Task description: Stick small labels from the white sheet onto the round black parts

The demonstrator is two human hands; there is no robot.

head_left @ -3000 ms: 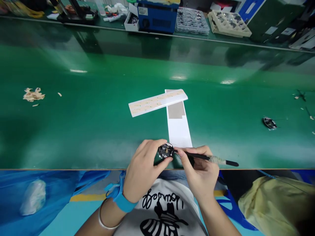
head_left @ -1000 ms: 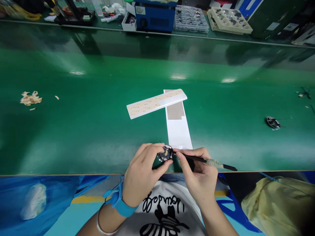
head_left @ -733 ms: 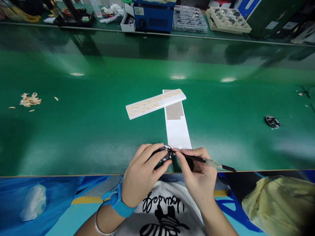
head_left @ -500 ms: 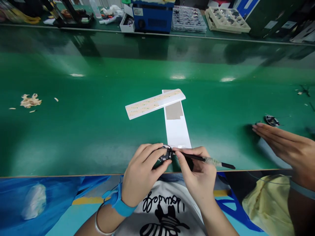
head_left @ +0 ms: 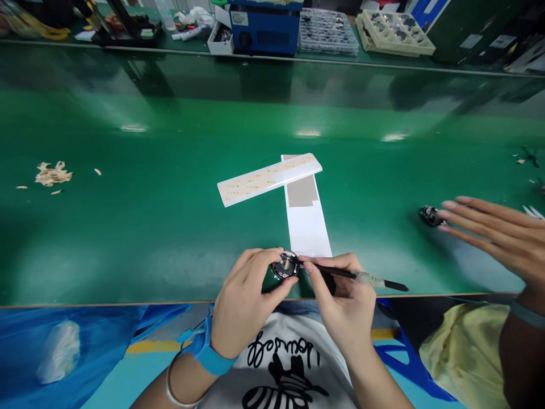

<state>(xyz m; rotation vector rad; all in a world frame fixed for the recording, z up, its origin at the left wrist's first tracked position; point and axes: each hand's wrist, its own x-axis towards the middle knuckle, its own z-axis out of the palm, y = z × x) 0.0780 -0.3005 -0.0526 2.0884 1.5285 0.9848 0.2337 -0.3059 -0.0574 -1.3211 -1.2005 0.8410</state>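
Left hand (head_left: 242,307): the disc (head_left: 286,265) is pinched at the belt (head_left: 128,238) edge, as before.
Right hand (head_left: 344,304): the tool (head_left: 357,276) is gripped, tip on disc.
Co-worker's hand (head_left: 498,236): now spread, touching a part (head_left: 430,216) that was shifted left.

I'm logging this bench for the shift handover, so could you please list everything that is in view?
round part: 1, black, near belt edge, in left hand
tweezers: 1, black, in right hand, tip at the round part
white strips: 2, crossed, mid-belt
second round part: 1, black, right, at a co-worker's fingertips
scraps: small pile, tan, far left
conveyor belt: 1, green
blue machine: 1, far bench
part trays: 2, clear and cream, far bench
co-worker's hand: 1, right edge
wrist strap: 1, blue, left wrist
left hand: 1
right hand: 1
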